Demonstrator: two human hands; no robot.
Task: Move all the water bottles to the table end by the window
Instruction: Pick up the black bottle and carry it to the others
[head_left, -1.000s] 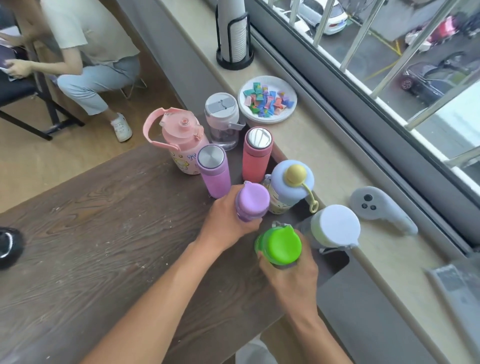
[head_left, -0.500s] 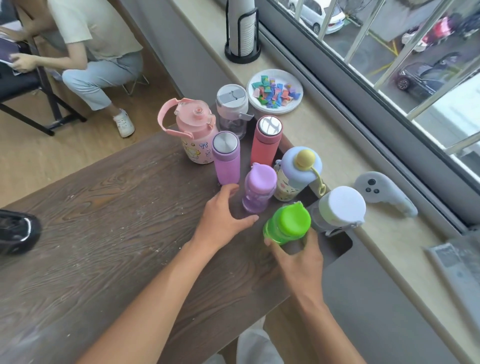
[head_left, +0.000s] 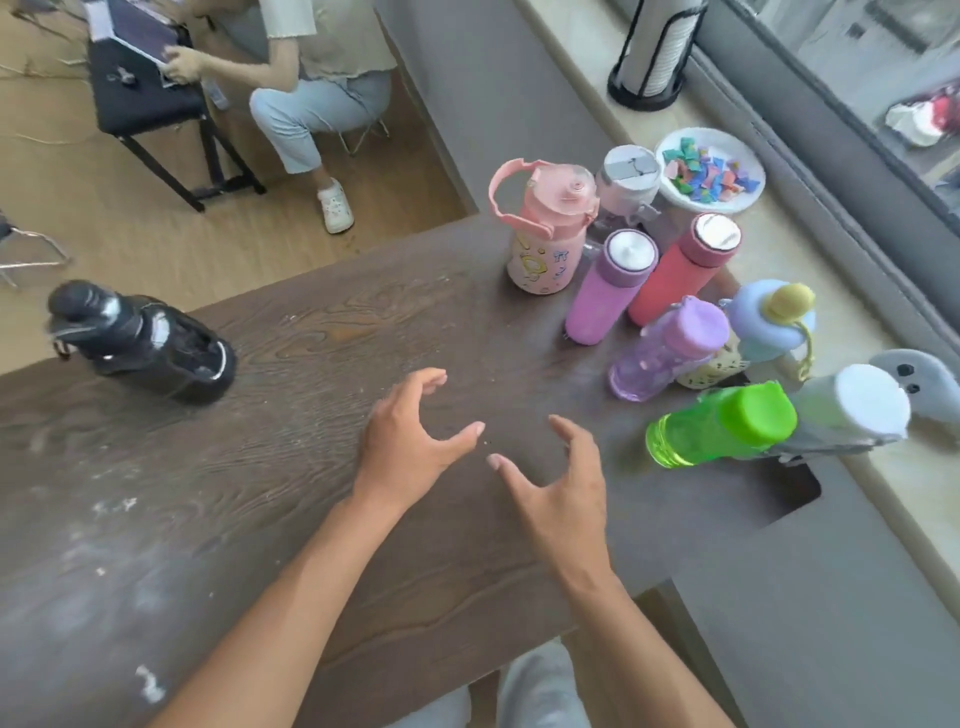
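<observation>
Several water bottles stand clustered at the window end of the dark wooden table (head_left: 260, 467): a pink handled jug (head_left: 545, 234), a clear tumbler (head_left: 626, 184), a purple flask (head_left: 608, 291), a red flask (head_left: 680, 270), a lilac bottle (head_left: 665, 353), a blue-capped bottle (head_left: 769, 327), a green bottle (head_left: 722, 426) and a white-capped bottle (head_left: 852, 410). A black bottle (head_left: 140, 343) stands alone at the table's left. My left hand (head_left: 410, 441) and my right hand (head_left: 556, 483) hover over the middle of the table, both empty with fingers curled apart.
A beige sill runs along the window with a plate of coloured pieces (head_left: 709, 171), a cup holder (head_left: 657, 52) and a grey controller (head_left: 919, 379). A cut-out notch (head_left: 789, 483) opens in the table's corner. A seated person (head_left: 311, 78) is at the back left.
Both hands let go of the lilac and green bottles and drew back to the left, towards the table's middle. The view swung left, bringing the black bottle fully into sight.
</observation>
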